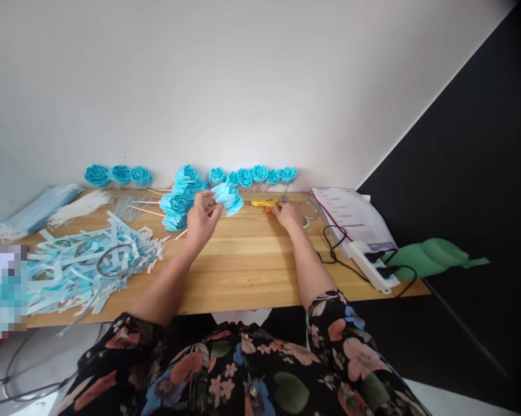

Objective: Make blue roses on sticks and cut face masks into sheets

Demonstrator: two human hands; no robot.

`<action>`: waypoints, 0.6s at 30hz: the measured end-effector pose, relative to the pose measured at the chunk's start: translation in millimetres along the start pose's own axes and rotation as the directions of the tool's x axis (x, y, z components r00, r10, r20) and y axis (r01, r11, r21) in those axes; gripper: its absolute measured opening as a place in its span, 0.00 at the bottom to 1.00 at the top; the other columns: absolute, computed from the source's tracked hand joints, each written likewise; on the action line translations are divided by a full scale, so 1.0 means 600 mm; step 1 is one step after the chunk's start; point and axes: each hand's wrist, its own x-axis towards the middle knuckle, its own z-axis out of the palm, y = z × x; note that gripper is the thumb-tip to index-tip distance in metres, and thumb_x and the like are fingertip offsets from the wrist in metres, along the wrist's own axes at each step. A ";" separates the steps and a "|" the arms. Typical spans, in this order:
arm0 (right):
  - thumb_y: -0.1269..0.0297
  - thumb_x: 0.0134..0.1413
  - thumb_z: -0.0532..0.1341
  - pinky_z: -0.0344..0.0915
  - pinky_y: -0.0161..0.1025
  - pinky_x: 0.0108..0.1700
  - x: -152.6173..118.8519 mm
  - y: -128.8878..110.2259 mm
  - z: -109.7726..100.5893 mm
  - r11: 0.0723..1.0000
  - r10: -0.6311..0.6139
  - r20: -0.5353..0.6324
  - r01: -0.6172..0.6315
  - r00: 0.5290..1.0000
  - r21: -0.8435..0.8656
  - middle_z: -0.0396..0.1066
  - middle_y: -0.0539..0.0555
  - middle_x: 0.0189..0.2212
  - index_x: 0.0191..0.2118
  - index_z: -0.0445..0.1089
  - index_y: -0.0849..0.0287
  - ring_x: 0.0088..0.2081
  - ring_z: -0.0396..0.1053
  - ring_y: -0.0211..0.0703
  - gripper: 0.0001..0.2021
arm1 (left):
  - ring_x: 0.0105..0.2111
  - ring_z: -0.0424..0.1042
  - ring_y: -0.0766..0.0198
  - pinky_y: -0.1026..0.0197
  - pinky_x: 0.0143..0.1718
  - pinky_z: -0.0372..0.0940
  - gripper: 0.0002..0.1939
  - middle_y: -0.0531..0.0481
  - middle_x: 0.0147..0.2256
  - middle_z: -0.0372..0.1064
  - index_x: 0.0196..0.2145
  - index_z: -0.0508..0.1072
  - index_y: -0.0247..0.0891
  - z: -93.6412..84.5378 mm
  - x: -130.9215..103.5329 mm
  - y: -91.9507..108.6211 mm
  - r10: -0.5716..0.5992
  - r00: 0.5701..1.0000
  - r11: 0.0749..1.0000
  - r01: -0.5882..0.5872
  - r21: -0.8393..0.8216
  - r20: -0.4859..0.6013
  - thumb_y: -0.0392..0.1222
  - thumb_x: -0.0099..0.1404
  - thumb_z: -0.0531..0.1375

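Observation:
My left hand is closed around the thin stick stem of a blue paper flower, whose head tilts to the right. Across from it, my right hand grips a yellow glue gun with its nozzle toward the flower; a small gap separates the two. Just left of my left hand lies a cluster of finished-looking blue flowers on pale sticks. More blue paper roses line the wall behind.
Blue and white paper strips are heaped at left, near white stem bundles. A tape roll, printed sheet, power strip with black cables and green wrapped bundle are at right. The wooden table meets the wall.

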 end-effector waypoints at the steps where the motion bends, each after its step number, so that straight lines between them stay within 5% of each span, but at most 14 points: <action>1: 0.47 0.65 0.53 0.66 0.43 0.44 0.000 0.000 0.000 1.000 -0.003 0.002 0.003 1.000 -0.006 0.78 0.65 0.46 0.51 0.76 0.57 0.50 0.75 0.58 0.23 | 0.32 0.74 0.63 0.62 0.35 0.66 0.17 0.51 0.32 0.73 0.47 0.65 0.39 0.001 0.000 -0.002 -0.014 1.000 1.000 0.014 -0.011 -0.007 0.45 0.62 0.62; 7: 0.49 0.66 0.52 0.66 0.44 0.45 0.002 0.002 0.006 1.000 -0.018 -0.014 0.018 1.000 -0.013 0.78 0.66 0.45 0.49 0.75 0.58 0.49 0.76 0.59 0.22 | 0.30 0.72 0.65 0.64 0.31 0.63 0.10 0.52 0.31 0.71 0.38 0.64 0.40 0.002 -0.001 -0.008 -0.014 1.000 0.999 0.014 -0.039 0.009 0.45 0.63 0.61; 18: 0.52 0.66 0.53 0.66 0.45 0.46 0.006 0.005 0.017 0.996 0.015 -0.092 -0.007 0.996 0.090 0.77 0.65 0.47 0.54 0.71 0.59 0.49 0.75 0.57 0.20 | 0.31 0.73 0.64 0.64 0.33 0.64 0.04 0.52 0.31 0.73 0.37 0.67 0.39 0.003 0.000 -0.009 0.034 0.999 0.999 -0.034 -0.029 0.012 0.39 0.63 0.58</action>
